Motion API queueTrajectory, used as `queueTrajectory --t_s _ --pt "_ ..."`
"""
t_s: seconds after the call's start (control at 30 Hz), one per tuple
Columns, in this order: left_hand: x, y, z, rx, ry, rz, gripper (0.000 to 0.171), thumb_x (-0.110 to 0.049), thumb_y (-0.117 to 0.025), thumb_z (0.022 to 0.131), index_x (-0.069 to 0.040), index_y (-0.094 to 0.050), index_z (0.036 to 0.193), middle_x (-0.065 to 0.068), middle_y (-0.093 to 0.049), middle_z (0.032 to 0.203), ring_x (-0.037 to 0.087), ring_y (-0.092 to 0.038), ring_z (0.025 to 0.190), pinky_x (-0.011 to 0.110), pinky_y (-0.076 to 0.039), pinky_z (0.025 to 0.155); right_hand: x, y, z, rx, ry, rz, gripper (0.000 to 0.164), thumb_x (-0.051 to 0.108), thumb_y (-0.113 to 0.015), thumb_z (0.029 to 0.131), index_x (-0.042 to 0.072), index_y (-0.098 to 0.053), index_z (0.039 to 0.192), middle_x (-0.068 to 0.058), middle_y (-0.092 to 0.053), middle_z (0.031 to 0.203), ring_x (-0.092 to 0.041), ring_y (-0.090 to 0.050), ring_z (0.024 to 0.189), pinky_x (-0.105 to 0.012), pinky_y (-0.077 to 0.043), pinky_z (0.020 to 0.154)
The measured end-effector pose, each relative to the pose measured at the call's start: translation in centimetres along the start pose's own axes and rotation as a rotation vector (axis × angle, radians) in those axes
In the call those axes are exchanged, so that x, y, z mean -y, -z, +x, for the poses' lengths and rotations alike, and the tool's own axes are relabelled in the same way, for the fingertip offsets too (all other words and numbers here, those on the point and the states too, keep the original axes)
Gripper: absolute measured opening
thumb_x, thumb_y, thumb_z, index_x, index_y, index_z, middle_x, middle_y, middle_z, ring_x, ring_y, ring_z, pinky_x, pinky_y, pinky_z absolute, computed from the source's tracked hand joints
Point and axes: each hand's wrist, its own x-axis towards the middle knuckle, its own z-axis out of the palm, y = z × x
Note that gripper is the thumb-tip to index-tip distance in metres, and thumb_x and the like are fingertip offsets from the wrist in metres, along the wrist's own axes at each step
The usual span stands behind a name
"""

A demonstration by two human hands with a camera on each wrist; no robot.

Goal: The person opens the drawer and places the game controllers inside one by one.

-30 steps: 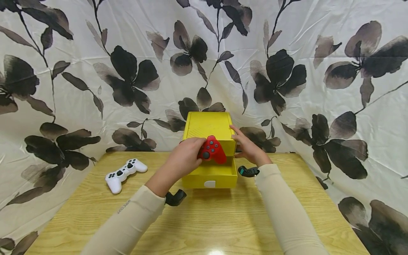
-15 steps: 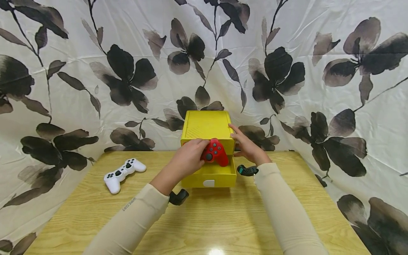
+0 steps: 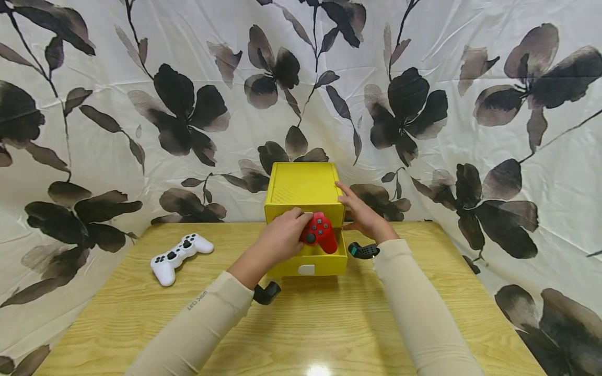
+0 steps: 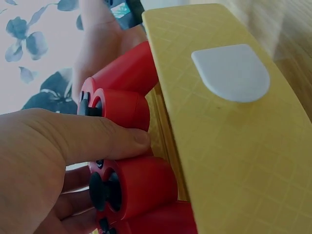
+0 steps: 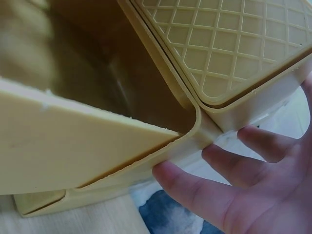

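My left hand [image 3: 282,237] grips a red game controller [image 3: 324,235] at its middle, with the thumb across it in the left wrist view. The controller is tilted, its lower end at the opening of a pulled-out yellow drawer [image 3: 326,267]. In the left wrist view, the red grips [image 4: 146,183] are partly hidden behind the drawer front [image 4: 214,131], which bears a white tab [image 4: 234,73]. The drawer belongs to a small yellow drawer box [image 3: 303,183]. My right hand [image 3: 369,214] rests its extended fingers against the box's right side; the right wrist view shows fingertips [image 5: 168,170] touching the wall.
A white game controller [image 3: 181,256] lies on the wooden table [image 3: 301,324] to the left. A flower-printed cloth [image 3: 301,52] hangs right behind the box. Black wrist cameras, such as the left one [image 3: 266,293], stick out beneath both wrists.
My left hand has carried the red controller slightly down and to the right, lower over the drawer. The right hand keeps its place on the box's side. The head view has shifted slightly.
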Motion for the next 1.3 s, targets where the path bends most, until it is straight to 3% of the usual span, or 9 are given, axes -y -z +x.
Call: queueTrajectory --t_s 0.37,0.63,0.97,1.3 --pt "0.0 -0.6 0.3 0.111 0.022 0.009 0.052 -0.010 -0.078 0.076 -0.008 -0.059 0.124 0.010 -0.061 0.117 0.025 -0.061 0.100 0.038 -0.053 0.090 -0.1 0.0 0.0 0.006 0.019 -0.002 0.058 0.045 -0.034 0.101 0.044 -0.008 0.153 -0.007 -0.002 0.163 -0.050 -0.017 0.144 -0.073 -0.028 0.104" --pt "0.3 -1.0 0.6 0.187 0.012 -0.040 0.053 -0.026 -0.083 0.077 -0.010 -0.061 0.123 0.007 -0.062 0.116 0.021 -0.061 0.099 0.035 -0.053 0.092 -0.2 -0.1 0.1 -0.007 0.004 -0.003 0.056 0.046 -0.036 0.101 0.047 -0.011 0.151 -0.002 -0.004 0.163 -0.048 -0.020 0.144 -0.072 -0.030 0.103" --pt "0.6 -1.1 0.9 0.240 0.013 -0.082 0.047 -0.013 -0.081 0.075 -0.007 -0.064 0.118 0.006 -0.062 0.109 0.020 -0.059 0.094 0.035 -0.052 0.091 -0.2 0.0 0.0 0.017 -0.002 -0.007 0.057 0.047 -0.036 0.101 0.048 -0.008 0.152 -0.001 -0.001 0.164 -0.048 -0.016 0.145 -0.073 -0.029 0.104" --pt "0.8 -1.5 1.1 0.316 0.005 -0.104 0.039 -0.008 -0.077 0.074 -0.007 -0.067 0.112 0.003 -0.067 0.100 0.018 -0.057 0.086 0.033 -0.051 0.085 1.7 -0.6 -1.5 0.040 -0.002 -0.002 0.059 0.038 -0.033 0.103 0.037 -0.004 0.155 -0.005 0.003 0.164 -0.049 -0.015 0.145 -0.071 -0.028 0.105"
